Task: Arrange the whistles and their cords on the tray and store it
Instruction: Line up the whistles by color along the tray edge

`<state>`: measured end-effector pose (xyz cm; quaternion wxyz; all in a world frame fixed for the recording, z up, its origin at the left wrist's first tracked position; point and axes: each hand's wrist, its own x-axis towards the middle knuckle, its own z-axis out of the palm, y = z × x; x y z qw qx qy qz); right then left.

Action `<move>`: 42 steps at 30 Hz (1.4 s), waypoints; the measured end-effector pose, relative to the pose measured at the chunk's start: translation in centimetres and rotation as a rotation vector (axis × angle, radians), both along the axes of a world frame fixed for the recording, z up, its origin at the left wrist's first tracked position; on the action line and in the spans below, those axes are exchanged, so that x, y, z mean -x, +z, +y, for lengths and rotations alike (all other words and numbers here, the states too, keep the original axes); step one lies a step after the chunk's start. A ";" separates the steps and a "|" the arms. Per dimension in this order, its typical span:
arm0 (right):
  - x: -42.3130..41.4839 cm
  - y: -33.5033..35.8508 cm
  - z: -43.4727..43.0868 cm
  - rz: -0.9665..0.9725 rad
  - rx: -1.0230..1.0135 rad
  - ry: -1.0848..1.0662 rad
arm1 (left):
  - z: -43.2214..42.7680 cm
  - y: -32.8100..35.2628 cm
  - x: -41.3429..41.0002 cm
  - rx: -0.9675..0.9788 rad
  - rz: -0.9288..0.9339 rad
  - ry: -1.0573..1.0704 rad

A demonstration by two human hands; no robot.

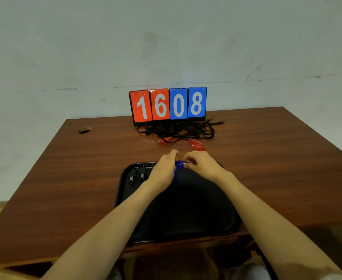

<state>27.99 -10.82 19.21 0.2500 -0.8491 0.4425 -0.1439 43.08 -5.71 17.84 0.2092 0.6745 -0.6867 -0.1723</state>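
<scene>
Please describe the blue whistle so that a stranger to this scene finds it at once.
Find the black tray at the near edge of the wooden table. Above its far rim the left hand and right hand meet, pinching the blue whistle. It is the only blue one: the two black whistles lie on the tray, the red whistles farther back.

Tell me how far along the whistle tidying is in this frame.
Early. Done: two black whistles lie side by side at the far left corner of the tray. In hand: the left hand and right hand hold a blue whistle over the tray. Left: red whistles and tangled cords sit on the table beyond it; the tray is not yet stored.
</scene>
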 end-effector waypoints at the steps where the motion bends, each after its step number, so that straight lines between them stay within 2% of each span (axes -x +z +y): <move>1: 0.2 -0.1 0.0 -0.036 0.004 -0.051 | -0.1 -0.1 0.1 0.033 0.004 0.024; 4: 0.6 -0.8 0.0 -0.162 -0.040 -0.211 | -0.4 -1.0 -0.3 0.096 -0.100 0.099; 7: 0.4 -2.2 0.4 -0.098 -0.101 -0.251 | -0.4 -2.3 -1.2 0.026 -0.250 0.064; 10: -0.2 -3.9 1.0 -0.030 -0.093 -0.277 | -0.3 -3.2 -1.4 -0.007 -0.307 0.016; 18: -1.5 -4.9 1.1 -0.024 -0.134 -0.269 | -0.4 -4.3 -1.1 0.022 -0.403 -0.022; 35: -2.3 -4.4 0.5 0.075 -0.182 -0.219 | 0.0 -3.6 -1.1 -0.011 -0.356 -0.028; 39: -1.6 -3.6 -0.4 0.143 -0.191 -0.203 | 0.0 -3.0 -1.0 0.062 -0.271 -0.049; 42: -0.5 -2.7 -1.7 0.106 -0.147 -0.288 | -1.1 -2.3 -0.6 0.120 -0.186 -0.031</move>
